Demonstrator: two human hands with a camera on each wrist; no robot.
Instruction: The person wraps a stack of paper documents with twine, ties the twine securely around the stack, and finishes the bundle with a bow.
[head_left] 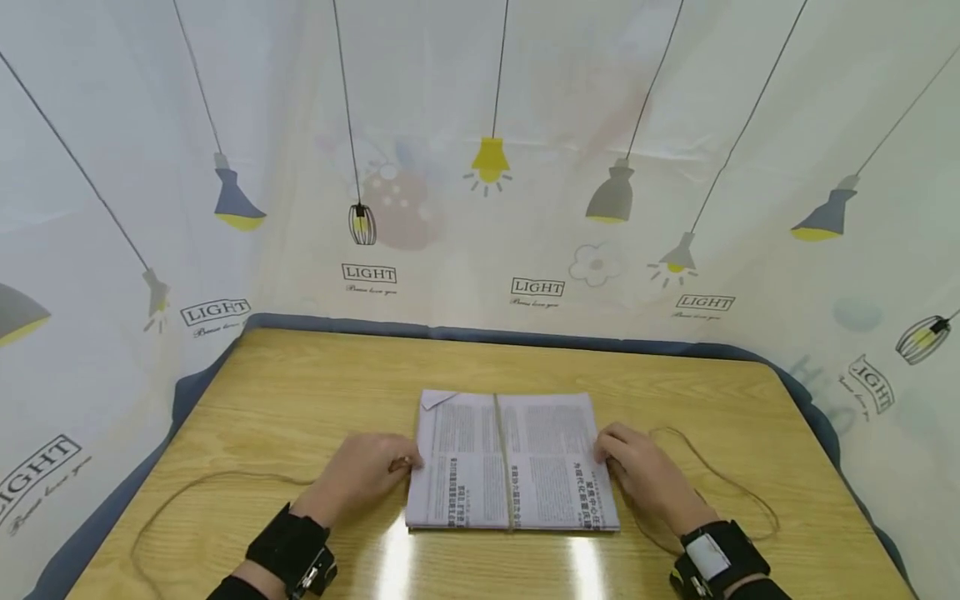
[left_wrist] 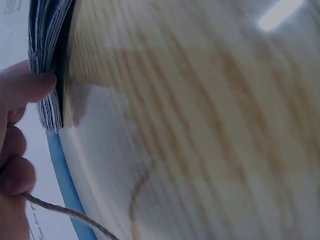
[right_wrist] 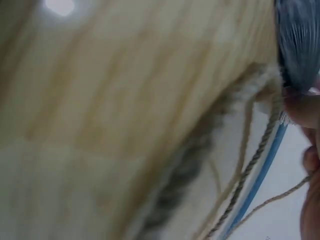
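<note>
A flat stack of folded newspapers (head_left: 547,433) lies on the table, a single strand of twine (head_left: 503,458) running down across its middle. My left hand (head_left: 367,467) grips the stack's left edge between thumb and fingers. In the left wrist view, loose twine (left_wrist: 70,212) comes out from under its curled lower fingers. At the opposite edge, my right hand (head_left: 648,475) pinches the stack's right side. Twine (right_wrist: 280,197) also trails from that hand in the right wrist view. The underside of the stack is hidden.
Loose twine (head_left: 217,475) curves over the wooden table (head_left: 330,375) on the left, and another loop of twine (head_left: 738,485) lies on the right. A printed curtain (head_left: 450,283) surrounds the table's back and sides, with a dark blue edge (head_left: 525,336) along the tabletop.
</note>
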